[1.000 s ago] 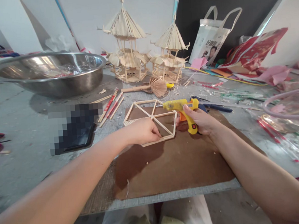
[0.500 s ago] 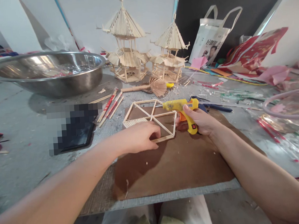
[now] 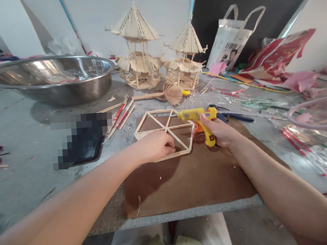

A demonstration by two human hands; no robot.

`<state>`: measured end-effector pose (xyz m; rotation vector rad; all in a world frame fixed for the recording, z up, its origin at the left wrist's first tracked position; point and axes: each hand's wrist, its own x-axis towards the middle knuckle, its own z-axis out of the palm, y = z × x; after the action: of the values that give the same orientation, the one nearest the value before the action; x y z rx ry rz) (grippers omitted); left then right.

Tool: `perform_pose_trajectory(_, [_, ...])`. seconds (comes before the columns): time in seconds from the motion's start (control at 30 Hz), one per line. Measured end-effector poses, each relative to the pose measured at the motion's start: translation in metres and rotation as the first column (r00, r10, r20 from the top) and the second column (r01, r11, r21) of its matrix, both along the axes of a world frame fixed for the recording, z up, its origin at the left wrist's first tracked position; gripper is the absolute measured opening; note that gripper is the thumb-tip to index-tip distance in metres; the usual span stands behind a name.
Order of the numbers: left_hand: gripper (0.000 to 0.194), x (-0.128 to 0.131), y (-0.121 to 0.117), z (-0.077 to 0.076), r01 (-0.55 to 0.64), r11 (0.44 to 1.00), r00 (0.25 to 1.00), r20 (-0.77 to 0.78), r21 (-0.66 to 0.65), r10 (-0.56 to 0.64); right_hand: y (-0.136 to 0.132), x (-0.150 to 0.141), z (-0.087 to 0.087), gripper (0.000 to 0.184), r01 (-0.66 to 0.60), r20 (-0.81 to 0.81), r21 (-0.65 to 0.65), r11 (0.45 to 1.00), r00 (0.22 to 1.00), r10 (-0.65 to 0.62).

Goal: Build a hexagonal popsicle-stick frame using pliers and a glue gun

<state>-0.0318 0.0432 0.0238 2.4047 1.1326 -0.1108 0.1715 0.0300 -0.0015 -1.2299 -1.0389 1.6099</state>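
A hexagonal frame of pale wooden sticks [image 3: 179,139], with spokes crossing at its middle, lies on a brown board [image 3: 190,187]. Its left section is partly filled with sticks set side by side. Over the near left part of the frame, my left hand [image 3: 158,145] is closed with the fingers curled down; whatever they pinch is hidden. My right hand [image 3: 217,130] grips a yellow glue gun [image 3: 198,115] by its handle. The gun's nozzle points left, over the frame's far right side.
Two stick-built pagodas [image 3: 139,64] stand at the back, with a paper fan [image 3: 172,94] before them. A steel basin [image 3: 71,88] and a dark, blurred-out phone-like object [image 3: 89,142] are on the left. Loose sticks [image 3: 121,116] lie beside the frame; plastic wrappers [image 3: 263,104] litter the right.
My left hand's fingers spread half a second ago and have curled closed again over the frame. The right hand and glue gun have stayed nearly still.
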Motion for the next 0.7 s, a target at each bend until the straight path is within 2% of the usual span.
perform_pose_trajectory(0.17, [0.021,0.0000,0.0003,0.0031,-0.018,0.998,1.000,0.003,-0.057,0.018,0.0002,-0.0013,-0.0014,0.034,0.012,-0.022,-0.017,1.000,1.000,-0.012])
perform_pose_trajectory(0.7, [0.020,-0.0009,0.0030,-0.0024,-0.037,0.998,0.999,0.024,-0.059,0.039,0.0015,-0.0015,-0.0024,0.033,0.010,-0.018,-0.040,0.999,1.000,-0.011])
